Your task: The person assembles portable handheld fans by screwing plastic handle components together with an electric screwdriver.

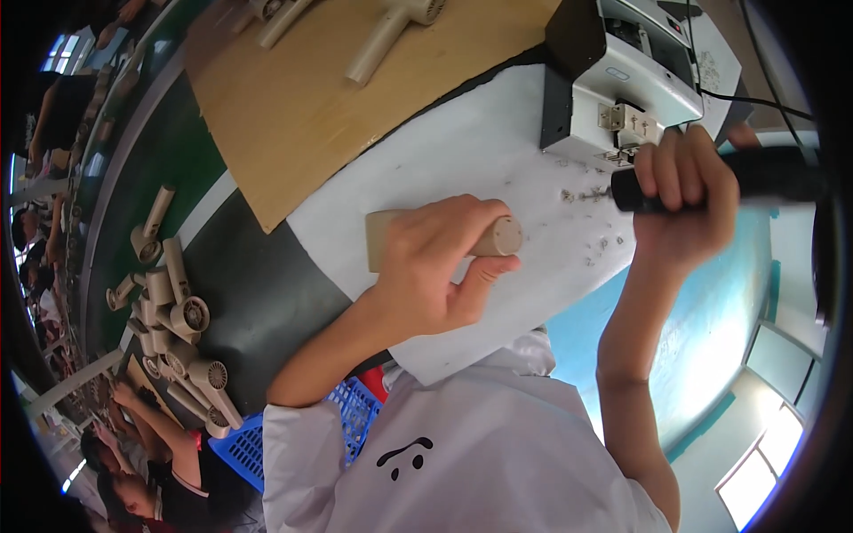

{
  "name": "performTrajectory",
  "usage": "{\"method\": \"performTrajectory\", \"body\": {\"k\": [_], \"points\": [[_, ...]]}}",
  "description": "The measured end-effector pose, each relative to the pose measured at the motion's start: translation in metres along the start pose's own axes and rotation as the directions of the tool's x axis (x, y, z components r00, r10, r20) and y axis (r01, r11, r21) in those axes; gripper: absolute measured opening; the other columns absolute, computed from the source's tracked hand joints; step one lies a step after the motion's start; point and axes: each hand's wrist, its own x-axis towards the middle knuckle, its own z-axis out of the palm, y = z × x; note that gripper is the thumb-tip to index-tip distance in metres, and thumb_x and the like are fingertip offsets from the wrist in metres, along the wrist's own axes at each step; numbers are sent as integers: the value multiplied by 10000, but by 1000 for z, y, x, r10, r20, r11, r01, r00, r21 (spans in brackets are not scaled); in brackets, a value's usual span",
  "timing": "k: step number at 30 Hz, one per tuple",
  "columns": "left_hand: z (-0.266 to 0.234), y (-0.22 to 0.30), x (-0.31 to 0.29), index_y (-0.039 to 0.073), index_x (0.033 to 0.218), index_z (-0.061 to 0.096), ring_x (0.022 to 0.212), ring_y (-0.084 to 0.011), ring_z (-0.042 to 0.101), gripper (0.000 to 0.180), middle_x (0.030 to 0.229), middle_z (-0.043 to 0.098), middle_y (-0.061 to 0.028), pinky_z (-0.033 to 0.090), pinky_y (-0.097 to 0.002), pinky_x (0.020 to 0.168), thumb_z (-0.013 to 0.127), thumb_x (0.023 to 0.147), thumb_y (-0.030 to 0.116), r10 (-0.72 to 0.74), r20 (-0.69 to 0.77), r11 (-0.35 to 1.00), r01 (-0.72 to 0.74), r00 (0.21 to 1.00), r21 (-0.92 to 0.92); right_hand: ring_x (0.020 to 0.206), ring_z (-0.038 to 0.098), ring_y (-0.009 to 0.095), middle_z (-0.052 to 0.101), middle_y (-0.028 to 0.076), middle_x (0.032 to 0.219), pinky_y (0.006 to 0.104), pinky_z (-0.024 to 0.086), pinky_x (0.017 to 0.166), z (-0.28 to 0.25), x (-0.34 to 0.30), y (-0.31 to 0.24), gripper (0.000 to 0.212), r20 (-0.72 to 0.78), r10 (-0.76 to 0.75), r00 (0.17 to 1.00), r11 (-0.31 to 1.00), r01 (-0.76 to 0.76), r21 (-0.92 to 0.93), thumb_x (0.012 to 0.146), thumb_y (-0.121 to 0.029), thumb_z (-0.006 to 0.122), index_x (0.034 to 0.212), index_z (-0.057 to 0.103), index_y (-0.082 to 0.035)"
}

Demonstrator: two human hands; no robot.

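Note:
My left hand (435,258) is wrapped round a beige hair dryer (508,236), which lies over the white sheet (444,151). The dryer's rounded end faces right between my thumb and fingers; its wider part shows left of my knuckles, and the middle is hidden under my hand. My right hand (689,191) grips a black electric screwdriver (769,176) held roughly level. Its thin bit (593,194) points left, over small loose screws (569,195) on the sheet. A gap separates the bit from the dryer.
A screw feeder (622,89) stands at the far right, with black cables behind it. Brown cardboard (355,115) bears more beige dryers (386,44). Many dryers (178,320) are piled on the left. A blue basket (244,449) sits by my left elbow. Other people work at far left.

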Motion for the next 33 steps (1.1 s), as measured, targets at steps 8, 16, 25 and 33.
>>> {"method": "performTrajectory", "body": {"k": [8,16,25,33], "points": [[7,1,-3,-30,980,619,558,-224,579,243,724,619,-106,467,-291,525,698,761,40,61,-37,998,-60,997,5,573,447,92,440,-5,679,276,422,573,40,-23,-5,296,495,-47,868,979,-59,197,938,-53,415,1225,489,-51],[9,1,-4,-33,979,617,537,-221,550,256,688,588,-99,431,-292,498,699,744,29,55,-36,998,-56,998,-5,552,444,85,456,-8,677,267,433,569,41,-25,3,299,521,-16,853,978,-96,188,940,-58,429,1233,489,-65],[-4,0,-3,-30,945,619,560,-227,568,215,715,601,-103,457,-277,529,687,746,16,-5,-8,999,5,1000,36,502,377,133,370,0,631,310,407,539,8,1,-1,319,362,-136,922,980,178,-86,918,-89,385,1213,453,-190],[-11,-5,0,-9,953,610,541,-200,561,218,703,593,-93,460,-269,509,738,805,86,-22,-82,999,25,996,44,507,370,132,398,39,614,330,374,508,-4,37,2,339,82,-322,943,826,322,-463,814,92,518,1113,483,-65]]}}
